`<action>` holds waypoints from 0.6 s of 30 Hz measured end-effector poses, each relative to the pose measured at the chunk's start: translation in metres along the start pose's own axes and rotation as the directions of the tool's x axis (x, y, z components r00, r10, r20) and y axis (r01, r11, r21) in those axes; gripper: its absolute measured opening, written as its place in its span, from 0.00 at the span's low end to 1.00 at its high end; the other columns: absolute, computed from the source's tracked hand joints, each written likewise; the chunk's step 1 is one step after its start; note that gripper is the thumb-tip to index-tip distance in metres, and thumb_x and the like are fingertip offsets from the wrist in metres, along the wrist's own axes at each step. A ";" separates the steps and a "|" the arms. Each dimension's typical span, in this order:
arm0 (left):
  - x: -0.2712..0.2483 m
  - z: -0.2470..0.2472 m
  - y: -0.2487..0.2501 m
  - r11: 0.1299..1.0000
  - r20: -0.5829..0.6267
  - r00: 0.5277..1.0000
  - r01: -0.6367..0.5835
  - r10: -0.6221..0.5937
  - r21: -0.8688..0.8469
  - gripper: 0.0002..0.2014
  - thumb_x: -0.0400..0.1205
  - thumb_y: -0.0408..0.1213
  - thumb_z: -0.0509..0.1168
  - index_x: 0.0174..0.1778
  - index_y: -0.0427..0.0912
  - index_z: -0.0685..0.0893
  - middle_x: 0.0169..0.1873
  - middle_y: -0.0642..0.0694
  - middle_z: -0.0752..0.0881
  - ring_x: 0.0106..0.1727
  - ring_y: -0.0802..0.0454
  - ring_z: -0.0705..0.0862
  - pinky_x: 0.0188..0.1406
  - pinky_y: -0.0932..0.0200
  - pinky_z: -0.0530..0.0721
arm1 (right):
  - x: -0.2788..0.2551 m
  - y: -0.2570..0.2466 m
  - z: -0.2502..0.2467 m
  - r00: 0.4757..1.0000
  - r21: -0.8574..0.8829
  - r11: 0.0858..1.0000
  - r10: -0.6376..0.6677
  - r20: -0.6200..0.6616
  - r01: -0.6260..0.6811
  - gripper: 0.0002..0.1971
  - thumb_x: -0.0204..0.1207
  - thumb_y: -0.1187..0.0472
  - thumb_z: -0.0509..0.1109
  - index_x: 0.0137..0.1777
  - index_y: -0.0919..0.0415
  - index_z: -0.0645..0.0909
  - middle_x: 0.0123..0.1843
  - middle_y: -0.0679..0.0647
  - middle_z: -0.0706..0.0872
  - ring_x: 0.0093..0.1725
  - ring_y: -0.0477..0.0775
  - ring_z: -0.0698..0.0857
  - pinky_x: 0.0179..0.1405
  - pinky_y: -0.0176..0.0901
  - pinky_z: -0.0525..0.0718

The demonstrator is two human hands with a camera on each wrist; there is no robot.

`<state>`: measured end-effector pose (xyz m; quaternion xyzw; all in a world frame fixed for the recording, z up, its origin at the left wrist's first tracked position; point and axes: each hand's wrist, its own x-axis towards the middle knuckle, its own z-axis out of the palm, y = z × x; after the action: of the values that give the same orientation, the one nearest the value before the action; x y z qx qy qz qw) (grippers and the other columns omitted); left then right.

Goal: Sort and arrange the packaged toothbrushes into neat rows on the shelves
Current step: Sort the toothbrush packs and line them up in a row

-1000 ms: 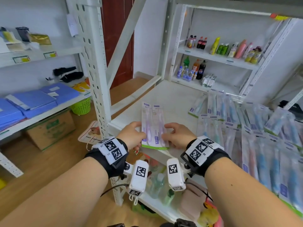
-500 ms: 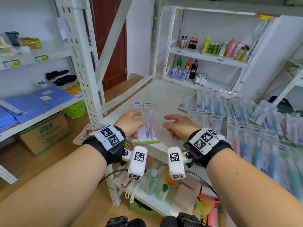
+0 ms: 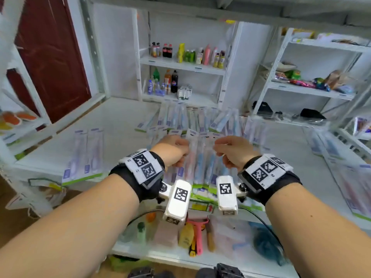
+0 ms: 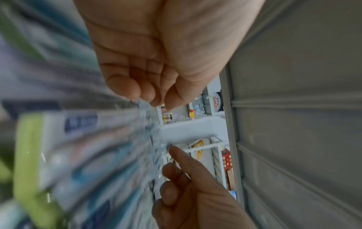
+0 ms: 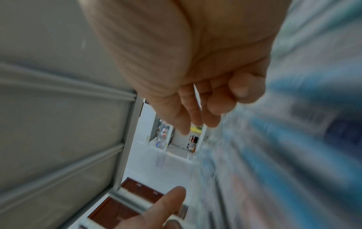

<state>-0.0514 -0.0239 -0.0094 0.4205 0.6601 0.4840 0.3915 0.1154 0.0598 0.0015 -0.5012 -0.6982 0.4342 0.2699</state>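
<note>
On the white shelf, the purple twin-pack of toothbrushes lies flat at left. Your left hand and right hand hover over the heap of clear-wrapped blue and pink toothbrush packs. Only the wrist views show your fingers loosely curled, empty.

Both forearms extend forward, side by side, wrists banded. Left hand and right hand are held level, slightly apart, fingers loosely curled downward; neither grip visibly encloses anything.
</note>
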 end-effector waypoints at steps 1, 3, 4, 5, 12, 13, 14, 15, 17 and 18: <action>0.002 0.017 0.003 1.000 0.038 0.999 -0.002 0.002 0.017 0.10 0.79 0.25 0.61 0.35 0.42 0.80 0.25 0.44 0.75 0.21 0.52 0.73 0.16 0.67 0.76 | -0.001 0.012 -0.017 0.998 -0.046 0.998 0.032 -0.051 -0.034 0.08 0.74 0.63 0.72 0.53 0.60 0.83 0.31 0.53 0.82 0.21 0.50 0.76 0.21 0.38 0.73; 0.003 0.049 0.009 0.999 0.099 0.995 0.004 -0.007 0.037 0.11 0.80 0.25 0.60 0.35 0.42 0.79 0.25 0.44 0.76 0.22 0.52 0.73 0.16 0.68 0.77 | -0.003 0.036 -0.048 0.986 -0.156 0.981 0.092 -0.141 -0.114 0.13 0.72 0.61 0.74 0.56 0.61 0.82 0.38 0.55 0.84 0.31 0.54 0.81 0.26 0.38 0.75; 0.004 0.063 0.011 0.999 0.131 0.991 0.008 -0.013 0.042 0.12 0.80 0.25 0.59 0.33 0.42 0.78 0.26 0.44 0.75 0.23 0.52 0.73 0.17 0.68 0.77 | -0.003 0.048 -0.061 0.977 -0.214 0.964 0.118 -0.178 -0.156 0.16 0.72 0.60 0.74 0.59 0.62 0.81 0.45 0.57 0.84 0.39 0.57 0.83 0.32 0.40 0.77; 0.004 0.077 0.013 0.999 0.160 0.987 0.011 -0.017 0.040 0.12 0.80 0.24 0.58 0.33 0.42 0.77 0.27 0.43 0.74 0.23 0.51 0.72 0.17 0.68 0.76 | -0.003 0.059 -0.073 0.967 -0.266 0.944 0.142 -0.211 -0.197 0.19 0.72 0.60 0.74 0.62 0.63 0.79 0.51 0.59 0.84 0.46 0.59 0.83 0.40 0.41 0.77; -0.001 0.144 0.021 0.991 0.252 0.966 0.021 -0.055 0.136 0.06 0.81 0.26 0.62 0.39 0.38 0.80 0.31 0.40 0.81 0.28 0.50 0.80 0.25 0.66 0.83 | -0.010 0.117 -0.112 0.922 -0.414 0.834 0.260 -0.286 -0.364 0.17 0.66 0.54 0.75 0.50 0.62 0.76 0.39 0.55 0.82 0.35 0.54 0.79 0.41 0.45 0.81; -0.001 0.151 0.023 0.986 0.265 0.962 0.012 -0.057 0.169 0.05 0.80 0.26 0.62 0.41 0.37 0.79 0.34 0.37 0.81 0.31 0.47 0.80 0.30 0.61 0.85 | -0.009 0.120 -0.114 0.921 -0.422 0.827 0.268 -0.282 -0.371 0.19 0.65 0.53 0.76 0.50 0.61 0.76 0.37 0.53 0.80 0.34 0.53 0.78 0.38 0.44 0.81; -0.002 0.156 0.024 0.976 0.275 0.960 -0.007 -0.054 0.217 0.03 0.80 0.27 0.62 0.43 0.37 0.80 0.36 0.34 0.83 0.34 0.45 0.81 0.38 0.55 0.86 | -0.010 0.123 -0.117 0.923 -0.436 0.819 0.277 -0.268 -0.372 0.20 0.64 0.52 0.76 0.51 0.61 0.76 0.37 0.51 0.79 0.34 0.52 0.78 0.36 0.42 0.79; -0.002 0.161 0.025 0.965 0.282 0.958 -0.026 -0.051 0.261 0.03 0.79 0.28 0.62 0.44 0.37 0.81 0.39 0.33 0.84 0.37 0.44 0.82 0.45 0.50 0.86 | -0.009 0.125 -0.120 0.926 -0.451 0.812 0.283 -0.249 -0.369 0.21 0.64 0.52 0.76 0.52 0.61 0.76 0.39 0.51 0.80 0.37 0.52 0.80 0.35 0.41 0.77; -0.002 0.171 0.027 0.944 0.286 0.957 -0.056 -0.042 0.324 0.05 0.79 0.30 0.62 0.45 0.39 0.83 0.39 0.36 0.86 0.39 0.45 0.82 0.46 0.52 0.84 | -0.009 0.129 -0.129 0.934 -0.479 0.803 0.287 -0.212 -0.356 0.21 0.65 0.52 0.75 0.55 0.60 0.76 0.47 0.53 0.81 0.45 0.56 0.81 0.41 0.42 0.77; -0.002 0.176 0.028 0.927 0.295 0.955 -0.080 -0.034 0.366 0.06 0.80 0.30 0.62 0.46 0.40 0.84 0.38 0.38 0.86 0.39 0.46 0.82 0.45 0.56 0.82 | -0.010 0.131 -0.134 0.936 -0.492 0.797 0.285 -0.207 -0.352 0.20 0.66 0.54 0.74 0.56 0.59 0.76 0.49 0.54 0.81 0.46 0.57 0.80 0.43 0.43 0.77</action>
<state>0.1169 0.0332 -0.0216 0.5626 0.6691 0.2855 0.3928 0.2886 0.1116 -0.0489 -0.6913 -0.6770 0.2363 0.0892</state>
